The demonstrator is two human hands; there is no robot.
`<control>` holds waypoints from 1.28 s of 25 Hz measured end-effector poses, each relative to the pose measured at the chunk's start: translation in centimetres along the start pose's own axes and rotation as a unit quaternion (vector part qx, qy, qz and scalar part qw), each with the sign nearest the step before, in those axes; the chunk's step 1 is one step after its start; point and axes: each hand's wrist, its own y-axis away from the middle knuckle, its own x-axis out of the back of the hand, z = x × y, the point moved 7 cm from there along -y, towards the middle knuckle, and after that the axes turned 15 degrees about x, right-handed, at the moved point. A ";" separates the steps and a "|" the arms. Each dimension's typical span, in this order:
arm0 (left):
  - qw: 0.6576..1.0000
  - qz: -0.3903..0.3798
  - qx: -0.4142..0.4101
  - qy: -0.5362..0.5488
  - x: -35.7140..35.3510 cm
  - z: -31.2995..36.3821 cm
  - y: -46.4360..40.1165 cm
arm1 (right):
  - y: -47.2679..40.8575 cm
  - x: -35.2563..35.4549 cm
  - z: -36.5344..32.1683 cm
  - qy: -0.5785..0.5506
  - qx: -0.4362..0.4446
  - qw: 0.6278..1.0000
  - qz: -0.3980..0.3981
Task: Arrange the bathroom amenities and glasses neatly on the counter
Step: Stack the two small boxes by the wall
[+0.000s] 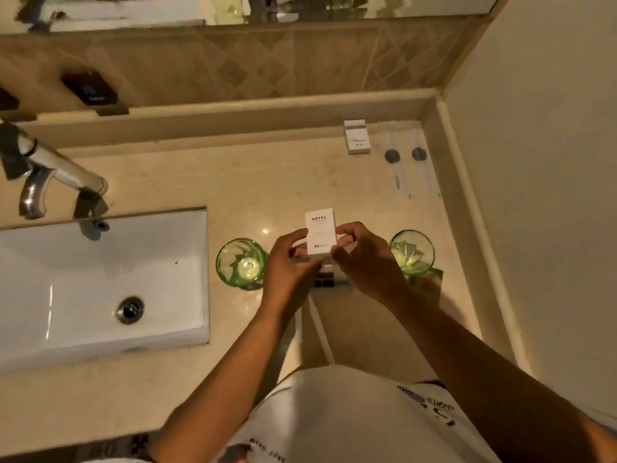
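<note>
Holding a small white box [320, 232] printed "HOTEL" at the centre of the frame, both hands meet over the beige counter [233, 182]: the left hand [289, 269] pinches the box's left edge between thumb and fingertips, and the right hand [364, 262] closes thumb and fingers on its right edge. Below the box, between the hands, small dark and pale packets [325, 279] lie on the counter, partly hidden. A green glass [241, 264] stands just left of the left hand, and a second green glass [412, 252] just right of the right hand. In the upper right, near the back ledge, stands another white box [357, 137], with two clear wrapped items [405, 162] lying beside it toward the corner. The white sink [100, 289] fills the left of the frame, with the chrome faucet [50, 172] above it.
</note>
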 end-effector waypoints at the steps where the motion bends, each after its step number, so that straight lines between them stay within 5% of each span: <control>1: 1.000 0.018 -0.011 -0.012 -0.3 1.4 -1.2 | -1.8 0.7 0.3 0.059 0.010 0.998 -0.001; 4: 0.995 0.065 -0.054 -0.061 -1.6 5.4 -5.2 | -6.6 2.4 1.7 0.117 0.000 0.993 -0.004; 12: 0.989 0.075 -0.046 -0.121 -6.0 8.3 -16.2 | -14.8 3.9 9.2 0.021 -0.148 0.987 -0.054; 20: 0.959 0.094 -0.119 -0.239 -7.6 7.7 -18.9 | -16.4 3.0 13.3 -0.013 -0.151 0.986 -0.072; 23: 0.911 0.130 -0.203 -0.334 -7.7 8.4 -17.9 | -16.8 4.7 14.0 0.049 -0.142 0.988 -0.027; 27: 0.795 0.121 -0.351 -0.479 -9.5 8.5 -17.6 | -18.5 6.3 13.7 0.210 -0.044 0.976 -0.031; 32: 0.786 0.106 -0.363 -0.489 -10.5 8.3 -18.7 | -19.7 5.3 14.4 0.262 -0.038 0.959 -0.100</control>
